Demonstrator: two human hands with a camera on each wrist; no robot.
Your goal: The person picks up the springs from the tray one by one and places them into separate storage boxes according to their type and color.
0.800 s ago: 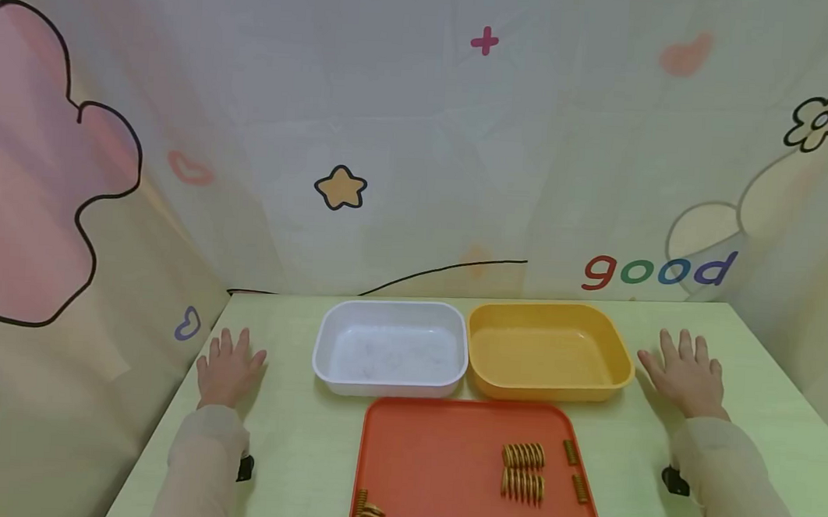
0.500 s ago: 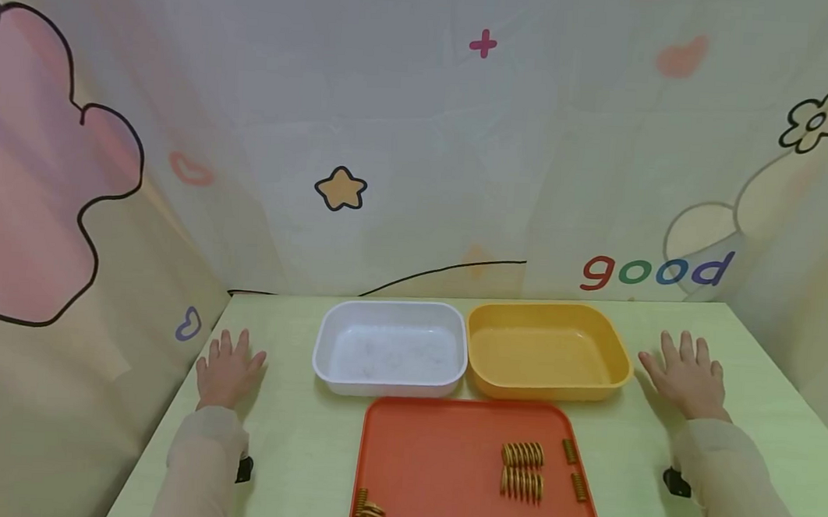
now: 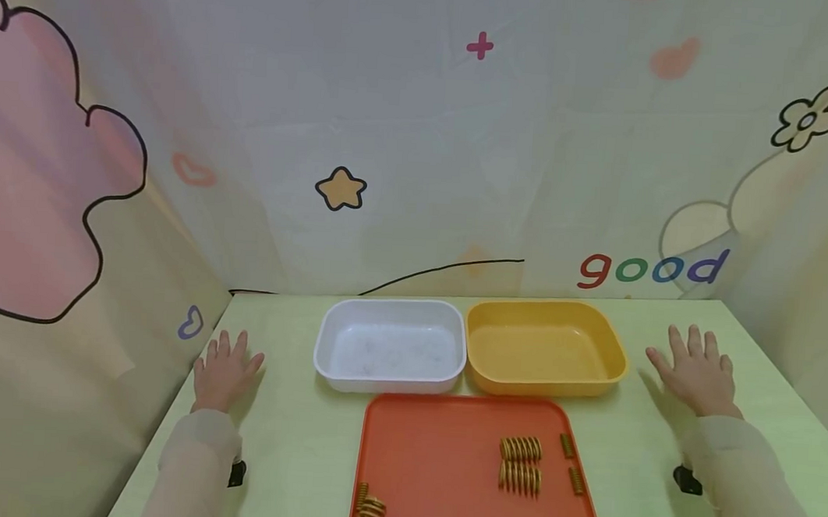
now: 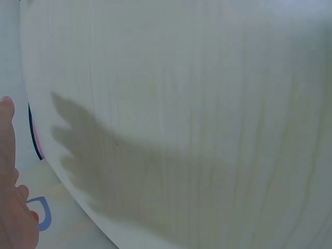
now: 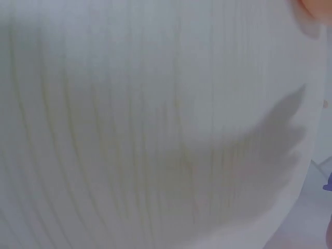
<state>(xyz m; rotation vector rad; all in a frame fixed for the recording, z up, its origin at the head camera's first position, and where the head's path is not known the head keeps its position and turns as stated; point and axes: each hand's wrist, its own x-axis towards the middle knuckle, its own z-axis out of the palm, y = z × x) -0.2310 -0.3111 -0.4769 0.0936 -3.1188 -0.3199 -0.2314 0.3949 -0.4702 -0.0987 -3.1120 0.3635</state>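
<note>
White tray: a shallow, smooth tray with rounded corners and a glossy floor; it sits at the back middle of the table, the nearer tray to the left hand.
Yellow tray: a similar shallow, round-cornered tray in warm yellow, side by side with the white one, on its right.
Direction of both: the open tops face up; the long axes run left to right, roughly end to end and in line with the table's far edge.
Left hand: back upward, fingers straight and fanned, thumb out toward the white tray; it has hold of nothing and lies near the table's left edge, well apart from the tray.
Right hand: this hand is likewise spread and holds nothing; its thumb points toward the near right end of the yellow tray, with a gap between.
Shadows: both wrist views show a dark, fingered hand shadow on pale wood grain.
Red tray: a larger flat tray in front of the other two, cut off by the lower edge of view.
Gold discs: ridged rows on the red tray, discs on edge, the two fullest running left to right.
Writing: "good" in red, green, blue and purple letters on the cloth backdrop.
</note>
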